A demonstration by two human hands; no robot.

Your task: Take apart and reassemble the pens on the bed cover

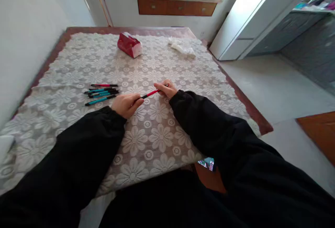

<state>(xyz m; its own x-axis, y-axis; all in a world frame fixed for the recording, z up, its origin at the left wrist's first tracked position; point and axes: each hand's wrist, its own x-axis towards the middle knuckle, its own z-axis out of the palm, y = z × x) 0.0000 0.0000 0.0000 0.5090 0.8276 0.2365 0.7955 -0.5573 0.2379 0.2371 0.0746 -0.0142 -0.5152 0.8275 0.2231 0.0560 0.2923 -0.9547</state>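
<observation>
Both hands hold one red pen point(151, 93) with a black end just above the lace-covered table point(157, 141). My left hand point(126, 104) grips its black near end, and my right hand point(166, 88) pinches the far red end. To the left lies a small bunch of pens point(102, 92), several teal ones and a red one, side by side on the cloth, a short way from my left hand.
A red tissue pack point(129, 44) and a crumpled clear plastic bag point(182, 47) lie at the table's far side. A white wall runs along the left. Wooden drawers point(177, 7) sit under a window ledge beyond. Open floor lies to the right.
</observation>
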